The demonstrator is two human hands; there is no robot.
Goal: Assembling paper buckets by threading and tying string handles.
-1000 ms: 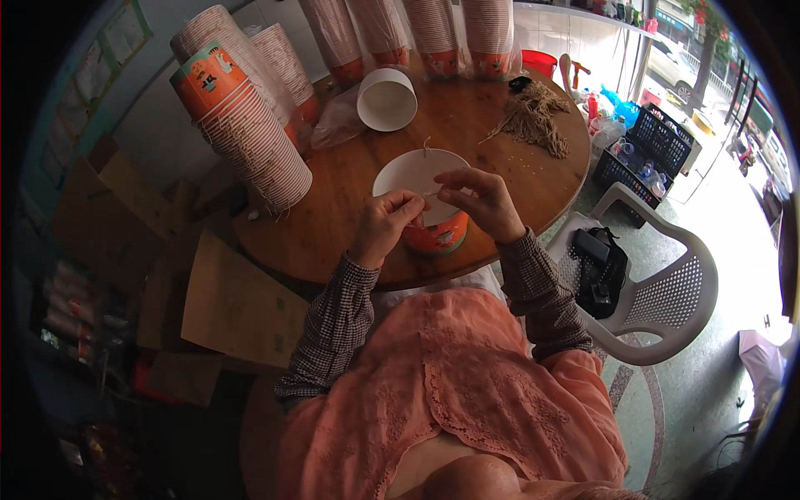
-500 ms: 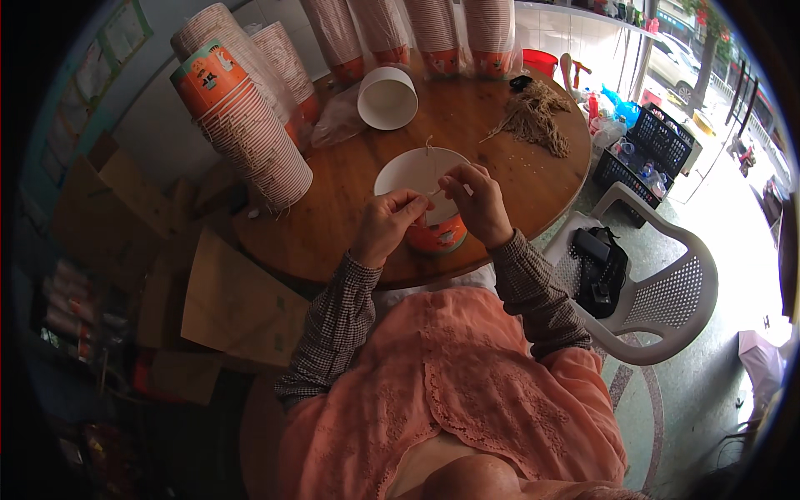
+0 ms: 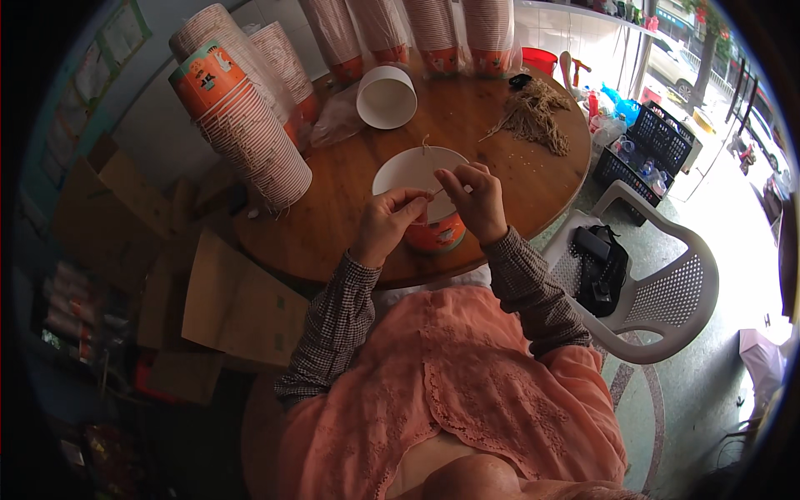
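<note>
An orange-and-white paper bucket stands at the near edge of the round wooden table, its white inside facing up. Over its near rim, my left hand and my right hand are both closed in a pinch, fingertips a short way apart. Between them runs a thin, pale string, gripped at both sides. A small bit of string sticks up at the bucket's far rim. A tangled heap of tan strings lies at the table's right.
A tall nested stack of paper buckets leans at the left; more bagged stacks line the back. One white bucket lies tipped over beyond my hands. A plastic chair holding a black bag stands right, a cardboard box left.
My right hand has shifted slightly left and turned a little, still pinching the string. My left hand has barely moved.
</note>
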